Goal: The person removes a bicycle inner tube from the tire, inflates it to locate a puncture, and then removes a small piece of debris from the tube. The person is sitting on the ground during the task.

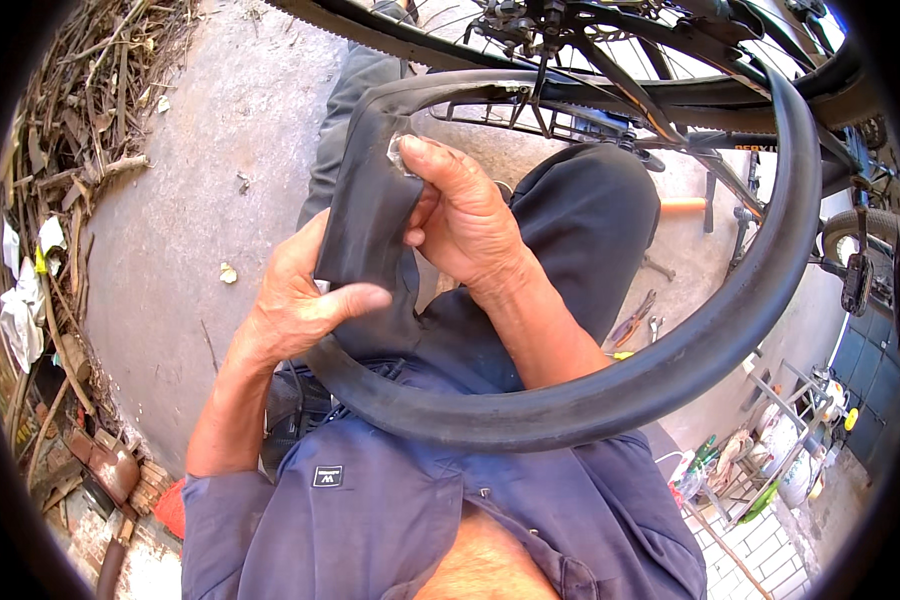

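Observation:
A black bicycle inner tube [610, 398] loops from my hands across my front and up to the bicycle at the far right. Its near-left stretch is flattened, and my left hand [292, 308] grips the bottom of that part, fingers behind and thumb stretched along the front. Higher up, my right hand [472, 212] pinches the tube's right edge. My right thumb presses by a small pale, whitish spot [394, 156] on the rubber. What exactly the spot is cannot be made out. The rest of the loop looks rounder and fuller.
The bicycle [650, 98] spans the far side and right. On the ground lie an orange-handled hammer [682, 205], pliers [632, 318] and a small wrench [656, 327]. Dry sticks [95, 120] pile along the left. A cluttered metal rack [795, 405] stands at the lower right.

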Motion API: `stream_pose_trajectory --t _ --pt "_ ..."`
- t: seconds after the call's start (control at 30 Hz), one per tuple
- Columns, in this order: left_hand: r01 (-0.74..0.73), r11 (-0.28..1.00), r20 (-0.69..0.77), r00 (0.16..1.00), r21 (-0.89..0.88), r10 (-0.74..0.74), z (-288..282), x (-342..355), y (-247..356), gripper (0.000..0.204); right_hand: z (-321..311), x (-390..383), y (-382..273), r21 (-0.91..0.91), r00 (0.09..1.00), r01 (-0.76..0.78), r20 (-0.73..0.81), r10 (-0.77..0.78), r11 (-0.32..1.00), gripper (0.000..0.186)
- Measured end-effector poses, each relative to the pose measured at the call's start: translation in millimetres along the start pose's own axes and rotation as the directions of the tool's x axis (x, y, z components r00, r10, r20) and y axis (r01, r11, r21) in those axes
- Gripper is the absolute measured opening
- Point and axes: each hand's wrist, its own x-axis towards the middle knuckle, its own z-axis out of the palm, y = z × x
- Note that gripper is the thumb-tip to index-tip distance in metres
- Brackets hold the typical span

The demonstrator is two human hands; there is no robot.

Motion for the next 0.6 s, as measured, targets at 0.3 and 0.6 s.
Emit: stream_pose_trajectory --t 0.3,0.6 --pt "0.145 0.969 0.008 0.989 0.198 -0.149 -21.4 13.9 -46.4 0.044 -1.5 -2.4 -9.2 0.042 0.996 0.091 -0.008 -0.091 0.995 0.019" --pt "0.07 0.997 -0.211 0.975 -0.028 -0.074 -53.9 6.5 -0.6 0.027 -4.0 10.8 -37.4 0.201 0.957 0.289 -0.103 -0.273 0.936 0.015"
